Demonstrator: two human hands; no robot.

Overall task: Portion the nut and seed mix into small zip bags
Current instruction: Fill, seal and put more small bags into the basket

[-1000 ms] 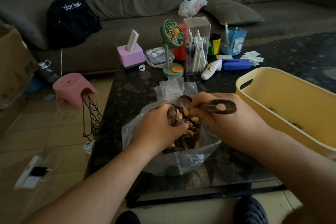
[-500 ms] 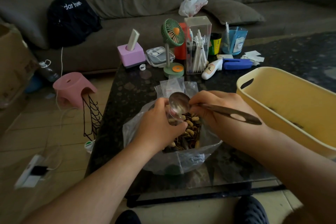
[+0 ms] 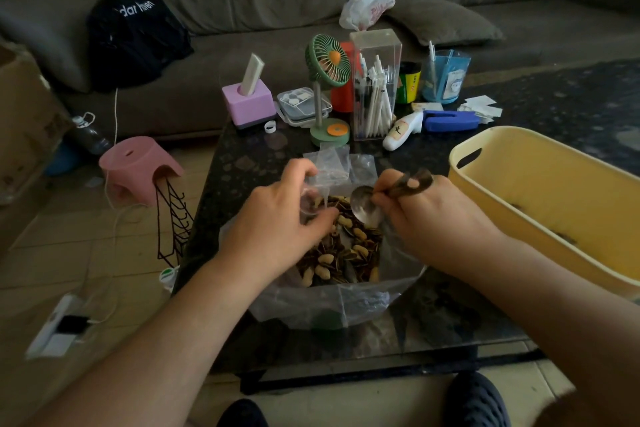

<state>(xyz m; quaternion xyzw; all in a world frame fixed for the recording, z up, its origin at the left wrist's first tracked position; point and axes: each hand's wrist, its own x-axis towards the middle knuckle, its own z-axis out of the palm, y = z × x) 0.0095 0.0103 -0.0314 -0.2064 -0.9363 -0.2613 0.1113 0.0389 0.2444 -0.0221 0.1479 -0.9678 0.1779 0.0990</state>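
Observation:
A large clear plastic bag (image 3: 346, 302) lies open at the near edge of the dark table, holding the nut and seed mix (image 3: 346, 250) of peanuts and striped seeds. My left hand (image 3: 273, 222) pinches a small clear zip bag (image 3: 311, 199) just above the mix. My right hand (image 3: 426, 218) grips a metal spoon (image 3: 365, 204) by its handle, bowl tilted down to the left near the small bag's mouth. More small zip bags (image 3: 334, 163) lie flat behind the big bag.
A yellow plastic tub (image 3: 554, 198) stands right of my right hand. Behind are a green desk fan (image 3: 327, 80), a clear pen holder (image 3: 375, 87), a purple box (image 3: 248, 102), a white thermometer (image 3: 403, 130) and a blue object (image 3: 450, 120). A pink stool (image 3: 138, 166) sits on the floor at left.
My right hand has swung the spoon from over the small bag down toward the mix, handle now pointing up and back. My left hand shifted slightly left with the small bag.

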